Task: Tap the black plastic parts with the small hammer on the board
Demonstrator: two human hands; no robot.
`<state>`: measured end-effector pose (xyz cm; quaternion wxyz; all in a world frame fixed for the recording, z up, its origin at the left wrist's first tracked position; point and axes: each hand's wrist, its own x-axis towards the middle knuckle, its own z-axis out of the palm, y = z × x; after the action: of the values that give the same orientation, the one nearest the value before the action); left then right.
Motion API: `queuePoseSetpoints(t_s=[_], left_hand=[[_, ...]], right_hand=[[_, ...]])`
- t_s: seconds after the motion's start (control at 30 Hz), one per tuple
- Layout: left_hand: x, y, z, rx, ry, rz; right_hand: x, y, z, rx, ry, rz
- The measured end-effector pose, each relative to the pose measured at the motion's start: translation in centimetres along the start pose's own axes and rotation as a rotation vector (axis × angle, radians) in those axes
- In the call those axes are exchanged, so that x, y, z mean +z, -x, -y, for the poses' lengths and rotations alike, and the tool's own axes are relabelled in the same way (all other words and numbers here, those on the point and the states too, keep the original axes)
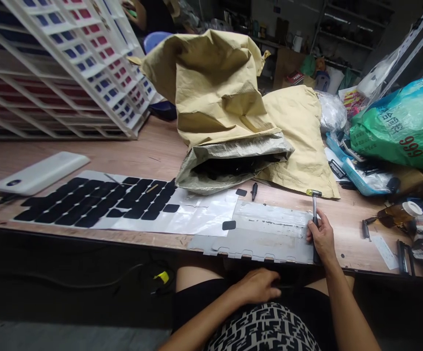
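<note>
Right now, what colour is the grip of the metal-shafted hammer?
Black: the metal-shafted hammer's long grip, showing in the head view.

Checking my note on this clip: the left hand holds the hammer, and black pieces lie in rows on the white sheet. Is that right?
Not quite: the head view shows the right hand holding the hammer, not the left hand. The rest stands.

One left hand (pixel 258 285) and one right hand (pixel 323 236) show, with one hammer (pixel 314 207), two tan sacks (pixel 218 102), one white case (pixel 41 173), one green bag (pixel 403 129) and one white-capped brown bottle (pixel 395 215); one large white sheet (pixel 200 214) bears dozens of black rounded pieces (pixel 72 203), too crowded to count exactly
</note>
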<state>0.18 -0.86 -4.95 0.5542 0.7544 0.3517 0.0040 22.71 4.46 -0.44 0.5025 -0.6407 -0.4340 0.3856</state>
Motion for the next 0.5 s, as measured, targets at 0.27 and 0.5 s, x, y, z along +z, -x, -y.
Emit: queuePoseSetpoints(t_s=[0.27, 0.5], left_hand=[[-13.9, -1.8, -4.0, -0.148, -0.053, -0.701], [-18.3, -7.4, 1.2, -0.413, -0.295, -1.107]], right_hand=[[-0.1, 0.1, 0.0, -0.003, 0.001, 0.008], [0.0, 0.0, 0.1, -0.003, -0.018, 0.002]])
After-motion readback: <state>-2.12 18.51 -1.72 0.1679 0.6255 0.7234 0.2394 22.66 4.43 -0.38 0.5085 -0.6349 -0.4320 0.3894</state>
